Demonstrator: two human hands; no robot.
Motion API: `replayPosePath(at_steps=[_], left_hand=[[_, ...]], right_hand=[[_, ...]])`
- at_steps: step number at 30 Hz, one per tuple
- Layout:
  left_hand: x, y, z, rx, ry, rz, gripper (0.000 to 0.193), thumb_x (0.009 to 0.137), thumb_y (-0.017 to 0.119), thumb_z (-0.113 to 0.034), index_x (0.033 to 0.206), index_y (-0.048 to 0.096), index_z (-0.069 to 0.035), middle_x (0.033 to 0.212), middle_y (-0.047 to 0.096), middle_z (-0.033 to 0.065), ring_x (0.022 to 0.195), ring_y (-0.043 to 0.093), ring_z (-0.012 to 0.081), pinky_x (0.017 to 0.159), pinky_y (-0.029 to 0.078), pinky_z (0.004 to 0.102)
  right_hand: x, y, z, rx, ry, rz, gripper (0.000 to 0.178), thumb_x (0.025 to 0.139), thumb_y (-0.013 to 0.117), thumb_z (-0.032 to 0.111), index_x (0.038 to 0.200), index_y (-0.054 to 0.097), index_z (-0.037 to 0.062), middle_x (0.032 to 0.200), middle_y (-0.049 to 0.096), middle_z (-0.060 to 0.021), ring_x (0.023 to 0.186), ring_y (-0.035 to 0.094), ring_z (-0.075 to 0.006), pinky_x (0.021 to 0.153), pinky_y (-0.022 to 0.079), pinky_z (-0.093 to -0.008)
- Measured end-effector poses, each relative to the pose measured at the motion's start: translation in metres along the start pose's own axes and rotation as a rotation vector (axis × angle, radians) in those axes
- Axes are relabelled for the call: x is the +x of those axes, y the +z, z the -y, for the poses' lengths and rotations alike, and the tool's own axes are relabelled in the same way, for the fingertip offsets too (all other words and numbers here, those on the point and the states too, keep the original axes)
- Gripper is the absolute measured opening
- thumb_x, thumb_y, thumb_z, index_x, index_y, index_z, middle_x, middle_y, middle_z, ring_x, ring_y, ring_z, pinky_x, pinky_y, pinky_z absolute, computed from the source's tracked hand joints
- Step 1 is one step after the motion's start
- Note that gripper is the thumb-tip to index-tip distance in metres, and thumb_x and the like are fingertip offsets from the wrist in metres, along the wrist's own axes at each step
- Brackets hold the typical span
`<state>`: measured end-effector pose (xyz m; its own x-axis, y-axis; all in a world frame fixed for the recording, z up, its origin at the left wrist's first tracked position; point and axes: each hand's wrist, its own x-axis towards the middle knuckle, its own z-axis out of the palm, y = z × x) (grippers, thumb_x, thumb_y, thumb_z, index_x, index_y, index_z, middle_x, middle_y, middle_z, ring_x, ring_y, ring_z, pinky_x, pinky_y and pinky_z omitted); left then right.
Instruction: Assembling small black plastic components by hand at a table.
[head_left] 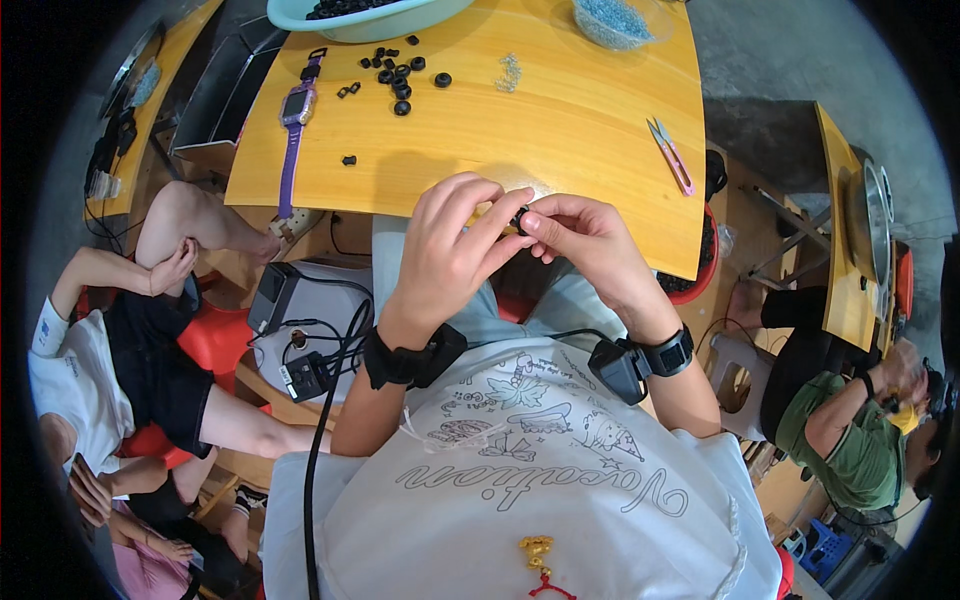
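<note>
Above the table's near edge, both hands meet around a small black ring-like part (519, 218). My left hand (455, 240) pinches it between thumb and fingertips from the left. From the other side, the thumb and curled fingers of my right hand (590, 245) close on the same part; fingers hide much of it. Several loose black round parts (402, 85) lie in a cluster farther back on the yellow wooden table (570, 130). One more black part (349, 160) sits alone to the left. A little heap of clear small pieces (509, 73) rests right of the cluster.
A purple-strapped watch (296, 108) lies at the table's left; pink-handled thread snips (671, 157) are at the right. Behind stand a pale basin (370, 22) of black parts and a clear bowl (612, 22) of bluish pieces. Black cables (345, 340) hang left. People sit on both sides.
</note>
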<state>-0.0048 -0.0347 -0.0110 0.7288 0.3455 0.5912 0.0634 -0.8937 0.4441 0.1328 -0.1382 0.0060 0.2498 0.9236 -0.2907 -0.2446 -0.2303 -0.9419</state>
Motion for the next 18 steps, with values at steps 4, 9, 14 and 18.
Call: replayPosePath(at_steps=[4, 9, 14, 18], left_hand=[[0.002, -0.001, 0.005, -0.025, 0.022, 0.025, 0.04, 0.065, 0.068, -0.018, 0.102, 0.058, -0.005, 0.092, 0.051, 0.0097, 0.091, 0.049, 0.0276, 0.079, 0.04, 0.0368], [0.01, -0.004, 0.008, -0.026, 0.056, 0.055, 0.039, 0.064, 0.069, -0.023, 0.093, 0.056, -0.002, 0.085, 0.053, 0.0107, 0.086, 0.051, 0.0284, 0.075, 0.041, 0.0357], [0.021, -0.003, 0.009, -0.057, 0.088, 0.192, 0.033, 0.062, 0.068, -0.026, 0.076, 0.049, -0.002, 0.071, 0.048, 0.0104, 0.07, 0.049, 0.0286, 0.062, 0.04, 0.0347], [0.025, 0.005, 0.007, -0.176, 0.154, 0.181, 0.035, 0.063, 0.066, -0.027, 0.069, 0.042, -0.002, 0.063, 0.039, 0.0111, 0.06, 0.044, 0.0284, 0.053, 0.036, 0.0362]], right_hand=[[-0.001, 0.001, -0.001, -0.003, 0.004, -0.013, 0.026, 0.083, 0.059, 0.021, 0.093, 0.059, -0.0022, 0.075, 0.057, -0.0004, 0.065, 0.049, -0.0051, 0.061, 0.041, -0.0182], [-0.004, 0.001, -0.002, 0.03, 0.05, -0.049, 0.026, 0.082, 0.061, 0.023, 0.089, 0.061, -0.0014, 0.071, 0.055, 0.0015, 0.064, 0.047, -0.0043, 0.059, 0.038, -0.0173], [-0.008, 0.001, 0.0, 0.053, 0.1, -0.044, 0.025, 0.082, 0.061, 0.024, 0.088, 0.061, -0.0007, 0.07, 0.055, 0.0018, 0.064, 0.047, -0.0041, 0.059, 0.038, -0.0175], [-0.014, -0.002, 0.003, 0.092, 0.122, -0.025, 0.025, 0.082, 0.06, 0.024, 0.086, 0.061, -0.0003, 0.069, 0.055, 0.002, 0.063, 0.047, -0.0041, 0.059, 0.039, -0.0179]])
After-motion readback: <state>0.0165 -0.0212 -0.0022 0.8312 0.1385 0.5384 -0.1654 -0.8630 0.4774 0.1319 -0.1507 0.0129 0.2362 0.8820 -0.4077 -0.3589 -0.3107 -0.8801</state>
